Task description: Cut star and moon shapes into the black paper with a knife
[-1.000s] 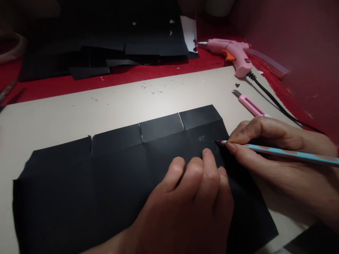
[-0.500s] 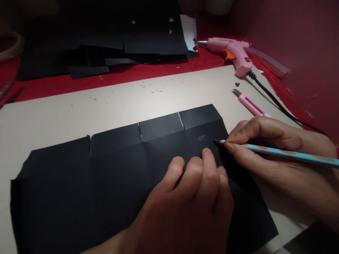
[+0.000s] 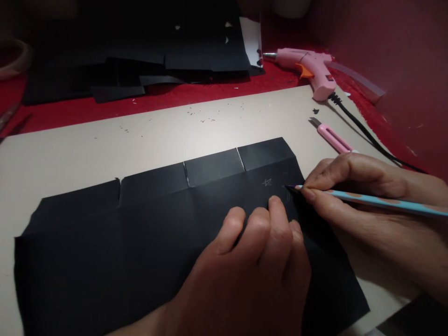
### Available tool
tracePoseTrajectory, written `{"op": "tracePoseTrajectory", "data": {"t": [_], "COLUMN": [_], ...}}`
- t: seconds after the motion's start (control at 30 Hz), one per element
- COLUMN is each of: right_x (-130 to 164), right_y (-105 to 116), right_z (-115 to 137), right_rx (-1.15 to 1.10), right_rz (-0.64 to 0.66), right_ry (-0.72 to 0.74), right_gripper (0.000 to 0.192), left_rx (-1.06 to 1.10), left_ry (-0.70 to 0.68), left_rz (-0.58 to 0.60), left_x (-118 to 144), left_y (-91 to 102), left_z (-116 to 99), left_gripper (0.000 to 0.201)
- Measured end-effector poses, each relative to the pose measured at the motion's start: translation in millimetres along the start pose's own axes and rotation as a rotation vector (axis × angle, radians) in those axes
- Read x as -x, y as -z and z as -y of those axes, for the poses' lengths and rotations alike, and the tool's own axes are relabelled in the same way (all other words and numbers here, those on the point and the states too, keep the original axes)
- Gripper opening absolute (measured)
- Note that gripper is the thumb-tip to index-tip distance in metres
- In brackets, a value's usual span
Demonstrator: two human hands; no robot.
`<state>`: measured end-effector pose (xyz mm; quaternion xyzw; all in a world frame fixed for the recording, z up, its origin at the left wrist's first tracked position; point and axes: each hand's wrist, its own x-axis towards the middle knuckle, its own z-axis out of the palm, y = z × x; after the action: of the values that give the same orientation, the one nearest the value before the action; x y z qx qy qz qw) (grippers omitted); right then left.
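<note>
Black paper (image 3: 157,242) is lying on the board (image 3: 168,135) under the left hand (image 3: 259,256) (half-curled, gripping nothing); the right hand (image 3: 374,228), pinching the pencil (image 3: 381,203), is edging its tip slightly away from the star (image 3: 267,182), still sketching.

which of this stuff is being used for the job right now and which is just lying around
In use:
- blue pencil, in the right hand, tip at the black sheet
- black sheet, under the left hand
- pale board, beneath the sheet

Apparently just lying about:
- pink glue gun
- pink cutter
- black paper pieces at the back
</note>
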<state>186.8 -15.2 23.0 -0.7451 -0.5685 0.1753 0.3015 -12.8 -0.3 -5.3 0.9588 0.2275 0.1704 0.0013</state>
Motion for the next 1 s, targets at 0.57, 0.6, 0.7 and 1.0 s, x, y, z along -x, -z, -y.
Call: {"op": "tracePoseTrajectory", "data": {"t": [0.57, 0.6, 0.7, 1.0], "right_x": [-0.5, -0.9, -2.0, -2.7], "right_y": [-1.4, -1.1, -0.8, 0.0], "right_z": [3.1, 4.0, 6.5, 6.8], "right_rx": [-0.020, -0.018, -0.029, -0.240], "right_rz": [0.029, 0.028, 0.022, -0.029], "right_ry": [0.000, -0.003, 0.000, -0.080], "right_gripper": [0.010, 0.011, 0.010, 0.013], "left_rx": [-0.012, -0.012, -0.001, -0.003], "left_ry": [-0.022, -0.028, -0.020, -0.018], "left_rz": [0.001, 0.000, -0.001, -0.004], "left_x": [0.0, 0.1, 0.2, 0.4], "left_y": [1.0, 1.0, 0.8, 1.0], "left_z": [1.0, 0.9, 0.8, 0.7], "left_gripper": [0.040, 0.040, 0.039, 0.039]}}
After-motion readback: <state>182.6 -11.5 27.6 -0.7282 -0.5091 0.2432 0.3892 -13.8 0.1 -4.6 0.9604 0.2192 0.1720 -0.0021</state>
